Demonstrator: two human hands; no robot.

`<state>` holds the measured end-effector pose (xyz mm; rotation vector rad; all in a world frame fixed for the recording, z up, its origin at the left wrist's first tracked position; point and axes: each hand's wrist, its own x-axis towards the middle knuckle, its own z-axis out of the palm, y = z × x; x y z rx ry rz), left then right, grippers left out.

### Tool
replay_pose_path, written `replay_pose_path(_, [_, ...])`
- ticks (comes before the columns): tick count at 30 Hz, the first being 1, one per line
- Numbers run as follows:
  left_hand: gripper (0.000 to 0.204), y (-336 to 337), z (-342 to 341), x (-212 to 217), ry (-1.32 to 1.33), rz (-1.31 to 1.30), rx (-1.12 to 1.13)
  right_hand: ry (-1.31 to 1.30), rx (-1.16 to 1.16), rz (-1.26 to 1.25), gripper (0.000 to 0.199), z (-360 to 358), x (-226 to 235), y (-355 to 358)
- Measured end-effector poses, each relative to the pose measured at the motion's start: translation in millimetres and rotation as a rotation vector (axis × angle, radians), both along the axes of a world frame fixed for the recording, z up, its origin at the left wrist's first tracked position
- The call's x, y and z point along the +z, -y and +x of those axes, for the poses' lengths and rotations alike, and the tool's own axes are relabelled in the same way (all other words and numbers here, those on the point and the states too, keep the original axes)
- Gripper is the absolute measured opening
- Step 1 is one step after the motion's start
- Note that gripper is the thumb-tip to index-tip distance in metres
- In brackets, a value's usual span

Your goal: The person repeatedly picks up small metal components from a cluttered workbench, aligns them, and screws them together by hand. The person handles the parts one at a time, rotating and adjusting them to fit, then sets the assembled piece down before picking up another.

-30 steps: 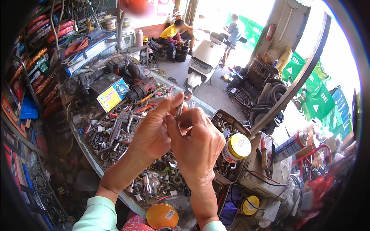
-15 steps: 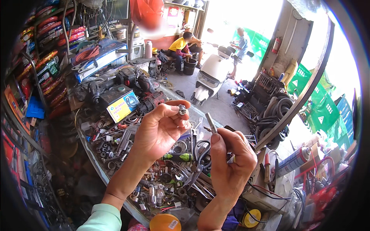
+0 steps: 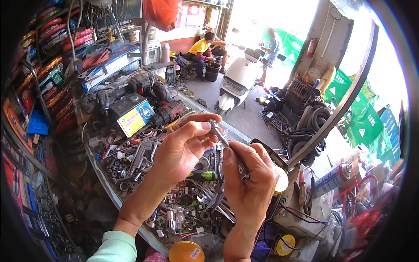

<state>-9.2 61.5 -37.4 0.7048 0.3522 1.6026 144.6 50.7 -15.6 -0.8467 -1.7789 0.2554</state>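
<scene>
My left hand (image 3: pixel 178 150) pinches a small shiny metal nut-like piece (image 3: pixel 212 123) between thumb and forefinger, its other fingers curled loosely. From the right, my right hand (image 3: pixel 251 179) grips a slim grey metal rod (image 3: pixel 222 139) with thumb and fingers. The rod's tip meets the small piece; whether it sits inside or only touches cannot be made out. Both hands are raised above a tabletop crowded with metal parts. Below them lie open-end wrenches (image 3: pixel 205 192) and a green-and-black handled tool (image 3: pixel 204 175).
A glass-edged table (image 3: pixel 114 192) holds sockets, power tools (image 3: pixel 168 114) and a yellow-blue box (image 3: pixel 135 118). On the right stand a spray can (image 3: pixel 331 179) and pliers (image 3: pixel 302 187). Beyond are a white scooter (image 3: pixel 238 83), several people (image 3: pixel 201 50) and stacked tyres (image 3: pixel 312 126).
My right hand has moved left and brought the rod's tip to the small metal piece. My left hand has stayed nearly in place, still pinching the piece.
</scene>
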Motion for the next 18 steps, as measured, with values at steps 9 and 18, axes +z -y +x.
replay_pose_path(9, [0.022, 4, 6, -5, -0.038, 0.014, 0.174, -0.086, -0.056, 0.045, 0.014, -10, -2, 4])
replay_pose_path(18, [0.02, 6, 7, -5, -0.025, 0.002, 0.146, -0.03, -0.042, 0.058, 0.011, -5, 1, 3])
